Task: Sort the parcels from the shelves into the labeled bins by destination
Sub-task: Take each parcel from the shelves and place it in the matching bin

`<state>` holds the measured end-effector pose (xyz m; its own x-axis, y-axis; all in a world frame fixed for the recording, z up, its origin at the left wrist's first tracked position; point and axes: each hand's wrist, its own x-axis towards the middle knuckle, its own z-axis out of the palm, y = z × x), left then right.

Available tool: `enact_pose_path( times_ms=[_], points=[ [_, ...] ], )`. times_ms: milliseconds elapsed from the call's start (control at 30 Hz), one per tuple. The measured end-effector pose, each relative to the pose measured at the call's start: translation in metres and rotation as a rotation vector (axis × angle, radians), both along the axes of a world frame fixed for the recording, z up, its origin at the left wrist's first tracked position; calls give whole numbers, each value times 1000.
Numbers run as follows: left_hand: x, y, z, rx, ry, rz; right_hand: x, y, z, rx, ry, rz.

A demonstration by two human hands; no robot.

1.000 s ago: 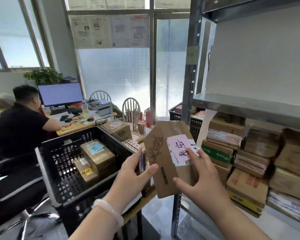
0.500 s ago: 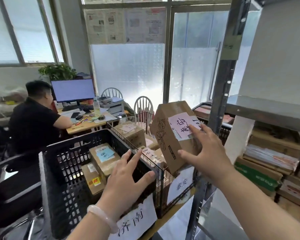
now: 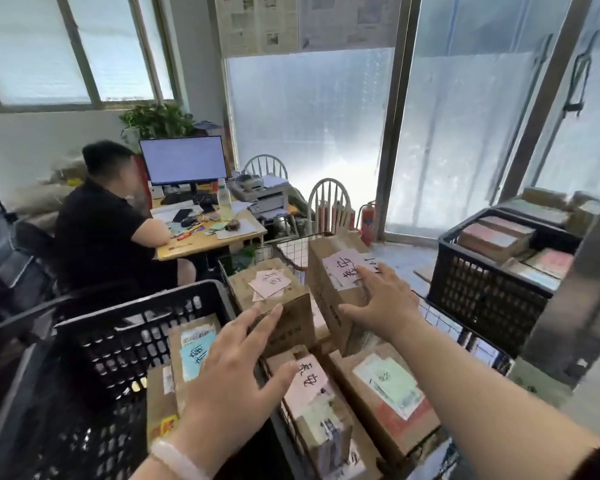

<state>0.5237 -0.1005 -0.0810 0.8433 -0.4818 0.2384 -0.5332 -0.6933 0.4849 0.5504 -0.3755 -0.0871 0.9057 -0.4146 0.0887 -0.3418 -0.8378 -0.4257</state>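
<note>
Behind, frosted glass doors (image 3: 465, 140) and a cluttered desk (image 3: 215, 240); up front, bins. Under the left hand (image 3: 232, 368), fingers spread and holding nothing, a black slatted plastic crate (image 3: 136, 327) carries brown parcels (image 3: 177, 358), one blue-labelled. Just past those fingertips the wire mesh basket (image 3: 293, 252) is packed with pink-labelled brown cartons (image 3: 291, 292). The right hand (image 3: 381, 303) lies flat, fingers splayed, on the tall brown cardboard parcel with a pink handwritten label (image 3: 323, 303): it stands on end in that basket, long axis up and leaning away, label facing upward.
</note>
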Motion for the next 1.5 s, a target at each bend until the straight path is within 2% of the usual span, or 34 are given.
enact_pose_path(
  times_ms=[367,600,733,933,1133,1267,1500],
  points=[
    [79,-30,-40,30,5,87,141,-39,-75,55,145,156],
    [85,-32,-48,80,43,112,163,-35,-93,-70,343,289],
    [80,-35,-44,125,68,99,154,-31,-79,-73,332,308],
    [68,-37,-36,166,28,124,97,-8,-53,-22,147,250],
    [41,-29,-25,188,-34,96,-12,34,-9,-39,42,273],
    [13,-27,-16,201,-109,-12,-95,52,2,-104,25,223],
    [-73,-21,-9,201,-263,-261,-243,101,-3,-156,-51,-12]
  ],
)
